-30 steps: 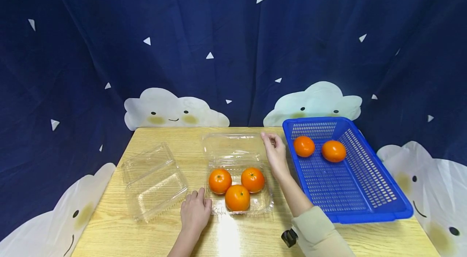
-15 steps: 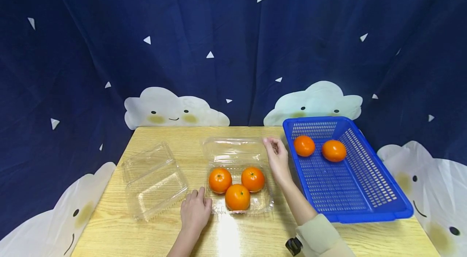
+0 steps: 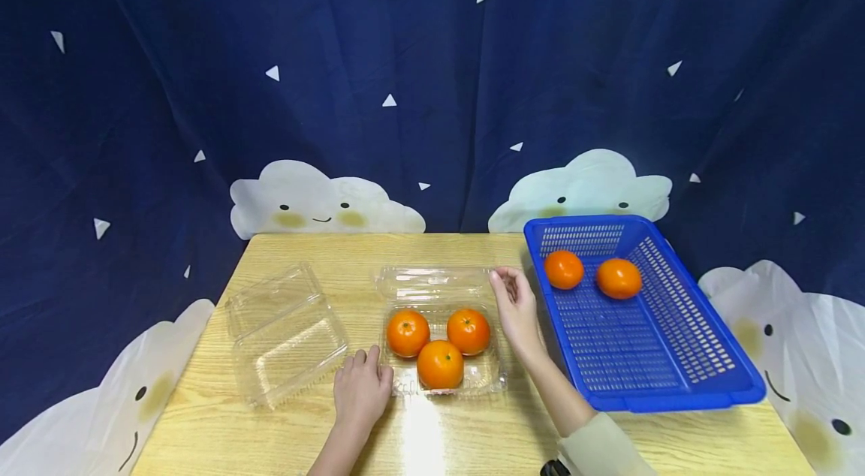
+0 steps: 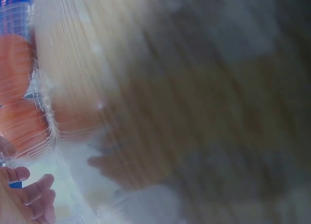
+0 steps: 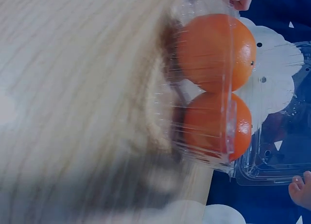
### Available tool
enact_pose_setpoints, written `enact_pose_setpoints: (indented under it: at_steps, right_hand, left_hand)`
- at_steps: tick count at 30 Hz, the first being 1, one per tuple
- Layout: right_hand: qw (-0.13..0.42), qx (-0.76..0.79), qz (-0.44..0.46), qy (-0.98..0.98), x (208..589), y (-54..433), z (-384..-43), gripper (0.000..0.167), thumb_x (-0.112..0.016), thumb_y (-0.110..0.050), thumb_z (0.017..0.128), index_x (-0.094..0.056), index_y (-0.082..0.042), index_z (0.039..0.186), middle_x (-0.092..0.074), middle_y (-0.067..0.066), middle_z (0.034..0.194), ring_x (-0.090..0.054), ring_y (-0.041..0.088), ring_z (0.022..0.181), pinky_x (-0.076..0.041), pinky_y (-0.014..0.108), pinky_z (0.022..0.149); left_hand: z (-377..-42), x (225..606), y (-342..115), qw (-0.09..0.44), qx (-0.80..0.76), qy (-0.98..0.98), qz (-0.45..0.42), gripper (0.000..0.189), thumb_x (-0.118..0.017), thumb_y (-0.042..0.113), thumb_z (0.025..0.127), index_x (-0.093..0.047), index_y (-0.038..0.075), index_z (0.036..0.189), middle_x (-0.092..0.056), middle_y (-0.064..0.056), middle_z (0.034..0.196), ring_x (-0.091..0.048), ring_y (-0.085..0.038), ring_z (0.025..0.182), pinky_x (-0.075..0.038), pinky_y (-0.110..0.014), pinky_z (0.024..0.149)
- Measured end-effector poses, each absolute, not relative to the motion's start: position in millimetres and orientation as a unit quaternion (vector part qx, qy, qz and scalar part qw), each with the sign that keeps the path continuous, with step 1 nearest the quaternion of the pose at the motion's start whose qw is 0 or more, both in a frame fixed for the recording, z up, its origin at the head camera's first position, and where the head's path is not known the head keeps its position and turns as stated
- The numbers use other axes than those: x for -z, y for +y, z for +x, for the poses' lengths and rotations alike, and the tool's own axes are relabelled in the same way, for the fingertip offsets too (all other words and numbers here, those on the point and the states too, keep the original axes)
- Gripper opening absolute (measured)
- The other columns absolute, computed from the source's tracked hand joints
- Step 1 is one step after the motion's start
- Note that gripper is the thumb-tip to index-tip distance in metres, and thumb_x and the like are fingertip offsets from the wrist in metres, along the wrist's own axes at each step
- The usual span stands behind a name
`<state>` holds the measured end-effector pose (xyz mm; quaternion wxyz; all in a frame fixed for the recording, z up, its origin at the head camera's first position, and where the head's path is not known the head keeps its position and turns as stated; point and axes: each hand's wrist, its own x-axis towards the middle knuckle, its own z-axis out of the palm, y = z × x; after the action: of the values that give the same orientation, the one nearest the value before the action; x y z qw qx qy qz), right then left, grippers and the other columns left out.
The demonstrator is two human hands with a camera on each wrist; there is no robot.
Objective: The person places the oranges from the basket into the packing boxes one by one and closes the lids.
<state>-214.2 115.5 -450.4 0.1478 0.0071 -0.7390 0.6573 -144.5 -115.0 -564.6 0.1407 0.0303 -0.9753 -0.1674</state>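
**Lid [image 3: 435, 283] held by one corner could twist on its hinge**

The right hand [image 3: 519, 307] pinches the lid's corner nearest it, and the lid stands tilted on the far side of the clear box [image 3: 483, 384]. The left hand [image 3: 363, 386] grips nothing; its fingers lie relaxed by the box's near corner, and whether they press the wall I cannot tell. Between the hands sit the near orange [image 3: 440, 365], back-left orange [image 3: 408, 333] and back-right orange [image 3: 468, 332].

Pulling from one side could swing the lid askew, leaving the edge by the left hand unmatched. The fruit rises above the rim, so a lowered lid might catch on it or spring back. If the left hand is not bracing the light box, a tug could slide it or roll the near orange out of place.
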Motion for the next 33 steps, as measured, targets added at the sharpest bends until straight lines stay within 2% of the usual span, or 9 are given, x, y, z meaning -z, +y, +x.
enact_pose_setpoints:
  at_steps: [12, 19, 23, 28, 30, 33]
  right_hand:
    - [0.206, -0.636, 0.088, -0.739, 488, 124, -209, 0.023, -0.051, -0.006, 0.092, -0.051, 0.008, 0.11, -0.056, 0.022, 0.108, -0.051, 0.004, 0.097, -0.039, 0.014, 0.087]
    - [0.221, -0.639, 0.117, -0.728, 500, 127, -203, 0.022, -0.05, 0.004, 0.089, -0.05, 0.011, 0.11, -0.054, 0.026, 0.111, -0.051, 0.007, 0.102, -0.037, 0.015, 0.092]
    - [0.228, -0.637, 0.136, -0.724, 498, 127, -196, 0.023, -0.048, 0.011, 0.087, -0.048, 0.015, 0.109, -0.053, 0.03, 0.111, -0.052, 0.016, 0.105, -0.036, 0.017, 0.095]
    - [0.236, -0.63, 0.171, -0.72, 488, 126, -185, 0.024, -0.046, 0.016, 0.084, -0.045, 0.022, 0.108, -0.048, 0.038, 0.112, -0.049, 0.038, 0.104, -0.035, 0.021, 0.098]
    - [0.233, -0.627, 0.184, -0.72, 487, 127, -182, 0.025, -0.046, 0.017, 0.084, -0.044, 0.023, 0.108, -0.047, 0.039, 0.113, -0.048, 0.04, 0.105, -0.035, 0.022, 0.099]
    - [0.227, -0.626, 0.201, -0.718, 490, 129, -180, 0.026, -0.045, 0.018, 0.083, -0.043, 0.022, 0.109, -0.046, 0.04, 0.114, -0.049, 0.034, 0.11, -0.034, 0.022, 0.1]
  left_hand:
    - [-146, 564, -116, 0.154, 0.16, -0.975, 0.022, 0.02, -0.055, 0.022, 0.078, -0.058, 0.006, 0.09, -0.052, -0.007, 0.075, -0.051, -0.026, 0.07, -0.04, -0.039, 0.059]
    - [-144, 564, -116, 0.155, 0.164, -0.974, 0.018, 0.027, -0.054, 0.023, 0.08, -0.06, 0.003, 0.097, -0.057, -0.011, 0.083, -0.054, -0.029, 0.076, -0.043, -0.042, 0.065]
    - [-144, 565, -117, 0.159, 0.169, -0.973, 0.017, 0.028, -0.054, 0.025, 0.081, -0.06, 0.002, 0.097, -0.058, -0.011, 0.084, -0.054, -0.029, 0.077, -0.042, -0.042, 0.065]
    - [-144, 564, -116, 0.167, 0.192, -0.967, 0.023, 0.028, -0.053, 0.024, 0.083, -0.06, 0.001, 0.097, -0.059, -0.011, 0.085, -0.055, -0.029, 0.079, -0.043, -0.043, 0.067]
    - [-144, 563, -116, 0.171, 0.216, -0.961, 0.029, 0.027, -0.053, 0.023, 0.083, -0.059, 0.001, 0.098, -0.059, -0.011, 0.086, -0.055, -0.028, 0.079, -0.043, -0.042, 0.069]
    - [-144, 560, -115, 0.181, 0.262, -0.947, 0.032, 0.026, -0.053, 0.02, 0.084, -0.058, 0.0, 0.1, -0.06, -0.011, 0.09, -0.056, -0.028, 0.082, -0.044, -0.042, 0.073]
